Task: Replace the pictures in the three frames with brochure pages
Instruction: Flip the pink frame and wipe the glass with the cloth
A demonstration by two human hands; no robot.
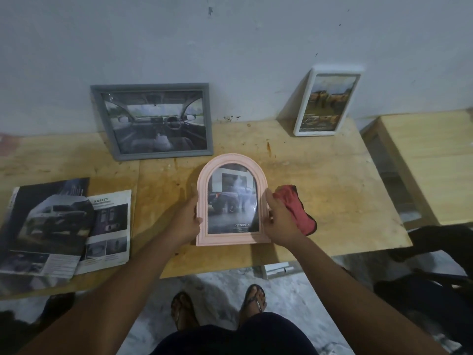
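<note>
A pink arched frame [204,234] with a car brochure page behind its glass is at the middle of the wooden table [320,201]. My left hand [185,222] grips its left edge and my right hand [280,221] grips its right edge. A grey landscape frame [112,139] showing a car interior leans on the wall at the back left. A white upright frame [304,106] with a vehicle picture leans on the wall at the back right. The open brochure [53,226] lies at the left of the table.
A red cloth [297,206] lies just right of my right hand. A second wooden table [422,155] stands at the right. A dark chair [435,278] is at the lower right. My feet in sandals [217,308] are on the floor below the table edge.
</note>
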